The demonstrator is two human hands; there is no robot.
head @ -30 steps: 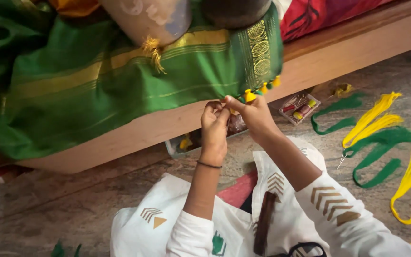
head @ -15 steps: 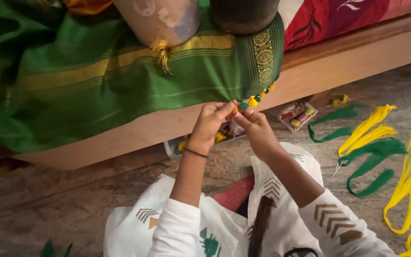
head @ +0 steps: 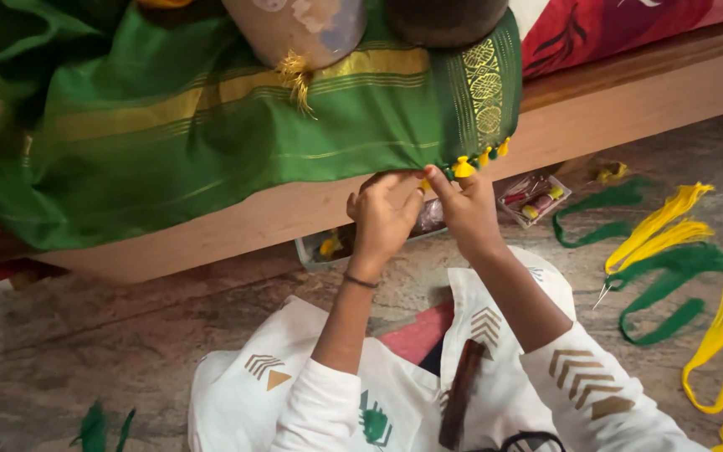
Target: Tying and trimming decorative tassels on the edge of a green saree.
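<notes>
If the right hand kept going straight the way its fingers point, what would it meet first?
The right hand points up toward the bed edge. Its fingertips already touch the green sari's hem beside the yellow tassels; further on, probably the wooden bed frame, though depth is unclear.

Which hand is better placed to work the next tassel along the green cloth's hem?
Probably the right hand: its fingertips pinch the hem of the green cloth right beside the yellow tassels. The left hand holds the hem farther from them.
</notes>
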